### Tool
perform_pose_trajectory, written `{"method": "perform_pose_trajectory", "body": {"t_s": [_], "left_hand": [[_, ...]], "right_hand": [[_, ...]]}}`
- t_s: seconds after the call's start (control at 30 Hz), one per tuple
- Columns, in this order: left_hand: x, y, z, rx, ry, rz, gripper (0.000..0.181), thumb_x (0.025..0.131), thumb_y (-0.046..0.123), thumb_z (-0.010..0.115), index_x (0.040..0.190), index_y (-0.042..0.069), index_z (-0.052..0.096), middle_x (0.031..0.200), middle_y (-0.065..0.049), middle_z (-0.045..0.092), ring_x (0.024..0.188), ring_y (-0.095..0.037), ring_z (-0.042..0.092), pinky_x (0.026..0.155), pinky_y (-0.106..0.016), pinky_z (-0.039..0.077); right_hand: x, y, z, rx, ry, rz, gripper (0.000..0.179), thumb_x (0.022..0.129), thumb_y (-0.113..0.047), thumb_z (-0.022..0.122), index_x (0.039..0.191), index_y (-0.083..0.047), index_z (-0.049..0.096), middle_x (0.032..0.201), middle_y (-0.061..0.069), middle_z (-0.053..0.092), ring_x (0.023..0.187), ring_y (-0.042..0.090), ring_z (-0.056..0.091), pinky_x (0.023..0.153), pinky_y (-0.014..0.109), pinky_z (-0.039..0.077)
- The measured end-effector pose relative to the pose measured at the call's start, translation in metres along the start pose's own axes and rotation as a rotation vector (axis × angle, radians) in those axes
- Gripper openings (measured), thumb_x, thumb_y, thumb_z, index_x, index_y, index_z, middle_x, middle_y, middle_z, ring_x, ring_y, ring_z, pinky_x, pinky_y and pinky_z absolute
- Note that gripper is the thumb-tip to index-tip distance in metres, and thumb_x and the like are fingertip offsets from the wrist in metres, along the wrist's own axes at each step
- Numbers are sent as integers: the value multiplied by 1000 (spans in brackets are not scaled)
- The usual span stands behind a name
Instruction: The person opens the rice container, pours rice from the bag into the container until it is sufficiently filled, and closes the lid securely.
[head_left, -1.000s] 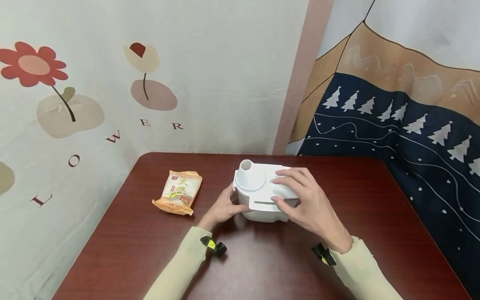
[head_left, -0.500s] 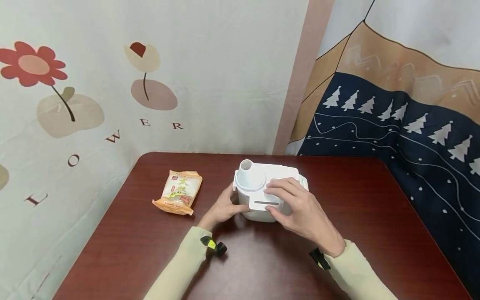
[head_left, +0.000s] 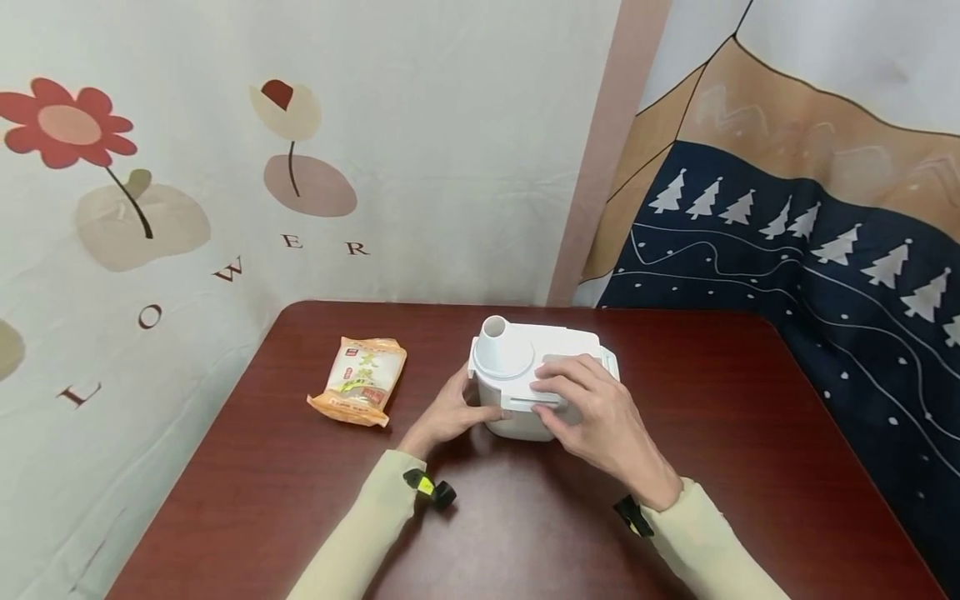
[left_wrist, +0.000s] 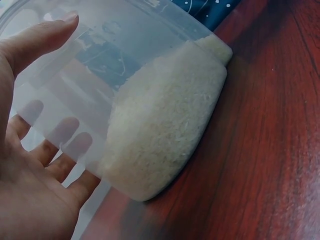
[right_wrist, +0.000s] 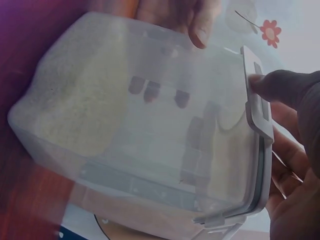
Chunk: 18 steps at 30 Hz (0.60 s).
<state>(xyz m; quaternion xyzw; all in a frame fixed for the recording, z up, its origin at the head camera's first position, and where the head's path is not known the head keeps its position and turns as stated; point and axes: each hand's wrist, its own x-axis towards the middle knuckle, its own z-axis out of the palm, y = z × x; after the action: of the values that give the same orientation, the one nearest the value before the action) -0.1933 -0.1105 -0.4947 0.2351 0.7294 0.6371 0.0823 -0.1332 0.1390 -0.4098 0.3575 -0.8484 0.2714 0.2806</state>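
A translucent rice container [head_left: 517, 429] stands upright on the table with a white lid [head_left: 566, 340] on top. A round white cap with a short spout [head_left: 497, 350] is at the lid's left. White rice [left_wrist: 155, 110] fills its lower part. My left hand [head_left: 448, 412] grips the container's left side, thumb in front and fingers behind the clear wall. My right hand [head_left: 600, 417] is at the lid's front, its thumb on the front clasp [right_wrist: 258, 112] and its fingers curled over the lid's top. A side clasp [head_left: 609, 363] sticks out at the lid's right end.
An orange and white plastic snack packet [head_left: 362, 379] lies to the left of the container. The brown table [head_left: 495, 533] has its back edge against a printed curtain [head_left: 450, 150]. Each wrist carries a black strap with a small camera.
My right hand has moved left from the lid's right part to its front, uncovering the right side clasp. The front clasp has tilted downward. My left hand has kept its hold.
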Motion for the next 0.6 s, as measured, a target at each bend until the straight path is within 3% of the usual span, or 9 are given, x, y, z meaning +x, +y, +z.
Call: {"method": "perform_pose_trajectory", "body": {"t_s": [0.6], "left_hand": [[4, -5, 3, -63, 3, 89, 87, 79, -2, 83, 153, 16, 41, 145, -9, 55, 136, -14, 51, 117, -28, 36]], "right_hand": [[-3, 8, 7, 21, 84, -63, 32, 76, -11, 87, 106, -15, 79, 115, 3, 72, 108, 22, 64, 93, 37, 54]]}}
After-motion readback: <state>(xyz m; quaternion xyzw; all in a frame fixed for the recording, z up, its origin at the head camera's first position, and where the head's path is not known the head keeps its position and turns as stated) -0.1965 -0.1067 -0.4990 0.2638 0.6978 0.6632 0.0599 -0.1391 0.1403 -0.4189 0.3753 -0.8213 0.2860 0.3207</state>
